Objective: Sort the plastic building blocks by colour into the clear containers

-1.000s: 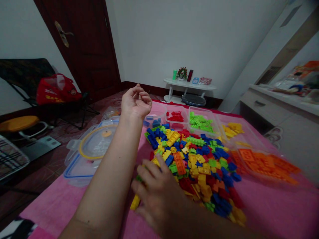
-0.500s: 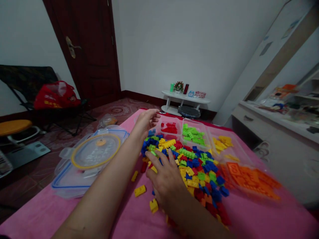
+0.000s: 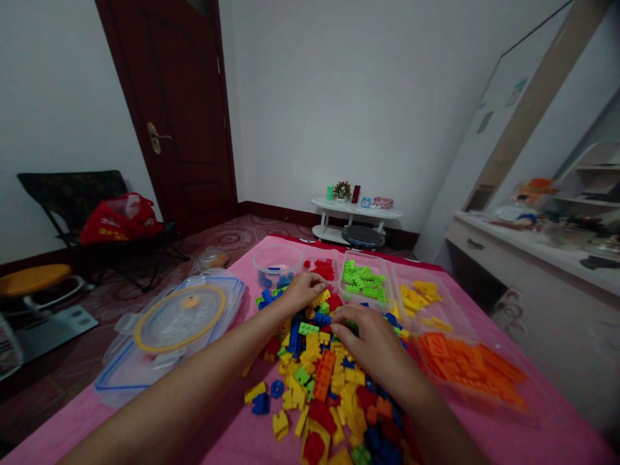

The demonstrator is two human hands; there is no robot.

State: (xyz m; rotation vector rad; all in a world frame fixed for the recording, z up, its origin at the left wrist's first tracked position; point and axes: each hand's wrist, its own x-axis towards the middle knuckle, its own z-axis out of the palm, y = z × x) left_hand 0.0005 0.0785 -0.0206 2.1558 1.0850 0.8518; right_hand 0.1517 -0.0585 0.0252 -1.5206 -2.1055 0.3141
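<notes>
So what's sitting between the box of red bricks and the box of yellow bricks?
The head view shows a clear box of green bricks standing between the boxed red bricks and the boxed yellow bricks.

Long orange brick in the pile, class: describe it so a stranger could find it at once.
On the pink cloth, find the big pile of mixed bricks. Near its middle, lower in view than the right hand, lies the long orange brick. Colour and length set it apart from the green pieces and yellow pieces beside it.
</notes>
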